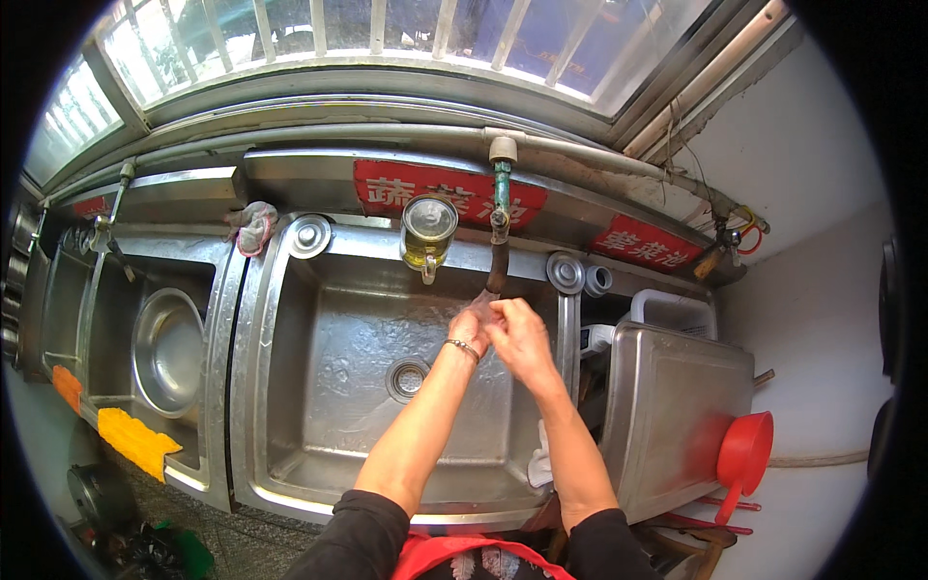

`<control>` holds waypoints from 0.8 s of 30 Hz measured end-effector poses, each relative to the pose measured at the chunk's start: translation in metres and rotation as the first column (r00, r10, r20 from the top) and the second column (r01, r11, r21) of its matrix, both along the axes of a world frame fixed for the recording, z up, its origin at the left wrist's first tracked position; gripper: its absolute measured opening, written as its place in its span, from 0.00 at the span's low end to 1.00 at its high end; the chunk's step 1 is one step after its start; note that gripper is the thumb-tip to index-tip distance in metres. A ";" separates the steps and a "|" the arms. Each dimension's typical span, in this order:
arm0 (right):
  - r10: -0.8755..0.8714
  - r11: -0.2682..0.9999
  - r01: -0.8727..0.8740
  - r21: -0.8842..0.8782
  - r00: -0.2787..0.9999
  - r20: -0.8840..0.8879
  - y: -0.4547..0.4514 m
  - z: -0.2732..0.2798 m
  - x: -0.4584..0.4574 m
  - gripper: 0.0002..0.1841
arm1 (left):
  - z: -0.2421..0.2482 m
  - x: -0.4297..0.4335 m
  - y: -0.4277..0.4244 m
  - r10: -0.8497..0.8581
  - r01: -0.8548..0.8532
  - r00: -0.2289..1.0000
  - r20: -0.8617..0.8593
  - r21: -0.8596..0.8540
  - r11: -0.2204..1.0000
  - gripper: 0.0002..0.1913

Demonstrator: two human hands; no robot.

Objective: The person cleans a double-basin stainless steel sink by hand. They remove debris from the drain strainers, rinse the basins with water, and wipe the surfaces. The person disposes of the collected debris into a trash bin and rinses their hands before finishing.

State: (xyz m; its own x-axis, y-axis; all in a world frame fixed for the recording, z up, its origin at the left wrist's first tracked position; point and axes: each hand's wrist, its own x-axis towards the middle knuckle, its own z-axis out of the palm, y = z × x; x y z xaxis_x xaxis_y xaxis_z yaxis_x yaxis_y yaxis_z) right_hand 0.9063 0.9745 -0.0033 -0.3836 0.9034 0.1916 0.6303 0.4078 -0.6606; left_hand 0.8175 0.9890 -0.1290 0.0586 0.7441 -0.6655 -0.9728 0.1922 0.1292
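Observation:
My left hand (470, 330), with a bracelet (462, 350) at the wrist, is raised over the stainless-steel sink basin (341, 420) just below the tap's dark hose outlet (497, 270). Beside it, my right hand (522, 337) has bent fingers and meets the left one. A pale, glossy patch shows at the left fingers under the outlet; whether it is running water or a thin film cannot be made out. Water spreads over the basin floor around the drain strainer (407, 379). Whether either hand grips anything is hidden where they overlap.
On the sink's back ledge stand a glass mug with yellowish liquid (428, 235) and metal drain lids (309, 236) (565, 272). Left, another basin holds a metal bowl (170, 353). Right are a metal tray (674, 413) and red plastic ladle (745, 453). A white cloth (540, 464) hangs inside the basin.

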 end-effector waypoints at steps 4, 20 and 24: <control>0.032 0.943 -0.016 0.332 0.999 -0.041 0.030 0.065 -0.017 0.22 | 0.025 -0.001 -0.002 -0.131 0.125 0.976 -0.172 -0.048 0.991 0.16; 0.121 0.404 -0.781 0.477 0.562 0.818 0.123 0.116 -0.046 0.04 | 0.083 -0.090 -0.062 -0.107 0.108 0.570 -0.815 -0.055 0.993 0.14; 0.100 0.440 -0.741 0.507 0.601 0.793 0.119 0.114 -0.048 0.05 | 0.091 -0.099 -0.055 -0.065 0.088 0.524 -0.850 -0.022 0.996 0.11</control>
State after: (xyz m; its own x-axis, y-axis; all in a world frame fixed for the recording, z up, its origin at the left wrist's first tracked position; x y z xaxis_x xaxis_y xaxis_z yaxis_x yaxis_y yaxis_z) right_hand 0.8587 1.0938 0.1106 -0.9575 0.1881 0.2188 0.2737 0.8322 0.4823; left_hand 0.7189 0.9341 -0.0382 -0.4676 0.7796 -0.4166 -0.3829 0.2462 0.8904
